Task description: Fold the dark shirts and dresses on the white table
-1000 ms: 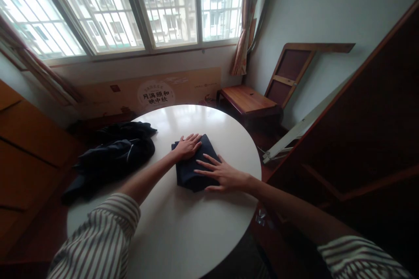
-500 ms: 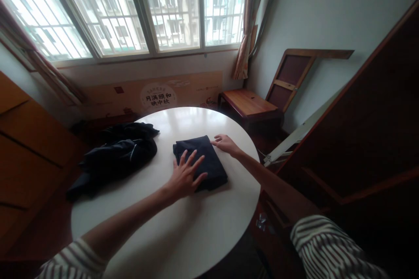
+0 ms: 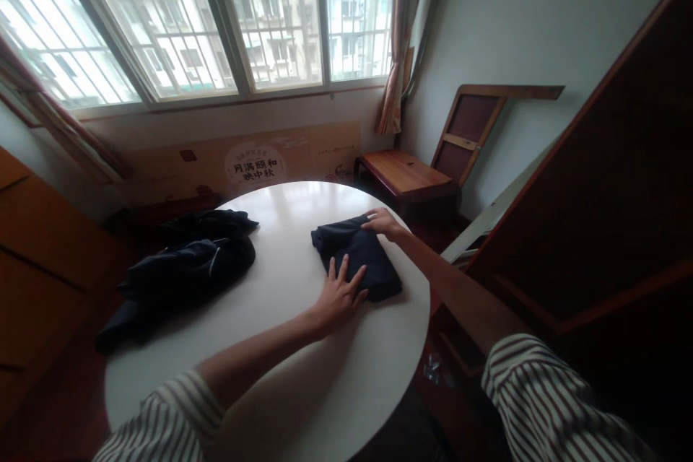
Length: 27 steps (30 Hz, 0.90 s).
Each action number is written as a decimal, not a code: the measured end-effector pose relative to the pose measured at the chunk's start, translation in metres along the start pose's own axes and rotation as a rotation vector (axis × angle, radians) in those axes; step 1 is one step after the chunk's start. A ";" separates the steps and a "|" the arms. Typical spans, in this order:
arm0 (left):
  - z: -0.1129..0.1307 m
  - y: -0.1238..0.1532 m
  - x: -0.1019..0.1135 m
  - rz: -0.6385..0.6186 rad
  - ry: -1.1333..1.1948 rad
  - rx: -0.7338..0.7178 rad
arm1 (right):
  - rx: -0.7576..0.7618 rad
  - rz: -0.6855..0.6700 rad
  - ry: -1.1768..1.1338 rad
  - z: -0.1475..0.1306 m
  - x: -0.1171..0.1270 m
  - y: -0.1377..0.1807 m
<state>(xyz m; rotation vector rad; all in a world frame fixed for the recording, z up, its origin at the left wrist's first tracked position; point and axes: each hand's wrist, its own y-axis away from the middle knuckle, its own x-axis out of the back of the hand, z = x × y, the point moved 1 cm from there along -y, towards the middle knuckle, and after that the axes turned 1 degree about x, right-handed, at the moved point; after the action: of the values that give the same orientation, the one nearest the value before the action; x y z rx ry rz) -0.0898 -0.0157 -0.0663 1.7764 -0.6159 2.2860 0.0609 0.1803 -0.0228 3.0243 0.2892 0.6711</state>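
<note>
A folded dark navy garment [image 3: 357, 253] lies on the round white table [image 3: 292, 368], close to its right edge. My left hand [image 3: 340, 292] rests flat against the garment's near left corner, fingers stretched out and touching the cloth. My right hand [image 3: 382, 221] sits at the garment's far right corner, fingers curled onto its edge; what grip it has is hard to make out. Both arms wear striped sleeves.
A heap of dark clothes [image 3: 187, 263] lies on the table's left side and hangs over its edge. Beyond the table stand a low wooden bench [image 3: 403, 172], a leaning wooden frame [image 3: 468, 130] and a printed cardboard panel [image 3: 254, 159] under the window. Dark wooden furniture [image 3: 606, 216] rises at right.
The folded garment has slid to the right across the table. My right hand moved from its front edge to its far right corner, and my left hand from its far side to its near left corner.
</note>
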 end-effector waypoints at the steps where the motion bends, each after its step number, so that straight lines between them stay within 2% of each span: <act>1: 0.005 -0.016 -0.004 -0.008 0.015 -0.009 | -0.001 0.035 0.036 0.002 0.013 -0.006; 6: 0.027 -0.090 -0.012 -0.094 0.120 0.072 | 0.029 0.173 0.268 0.006 0.071 -0.034; 9: 0.032 -0.110 -0.013 -0.134 0.146 0.145 | 0.094 0.183 0.413 0.005 0.081 -0.041; 12: 0.034 -0.111 -0.017 -0.131 0.118 0.157 | 0.221 0.099 0.511 0.005 0.062 -0.036; 16: 0.042 -0.100 -0.027 -0.114 0.129 0.185 | 0.427 -0.213 0.720 0.007 0.012 -0.027; 18: 0.050 -0.094 -0.031 -0.105 0.140 0.216 | 0.432 -0.314 0.884 0.007 -0.008 -0.028; 23: 0.080 -0.078 -0.027 -0.133 0.173 0.258 | 0.288 -0.307 0.979 -0.004 -0.033 -0.047; 27: 0.096 -0.049 -0.010 -0.157 0.147 0.142 | 0.193 -0.243 1.083 -0.024 -0.050 -0.049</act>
<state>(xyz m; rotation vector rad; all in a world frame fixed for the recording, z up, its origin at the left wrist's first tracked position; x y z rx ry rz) 0.0164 -0.0110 -0.0469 1.6302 -0.2844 2.3747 -0.0025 0.2193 -0.0251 2.3557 0.7314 2.2521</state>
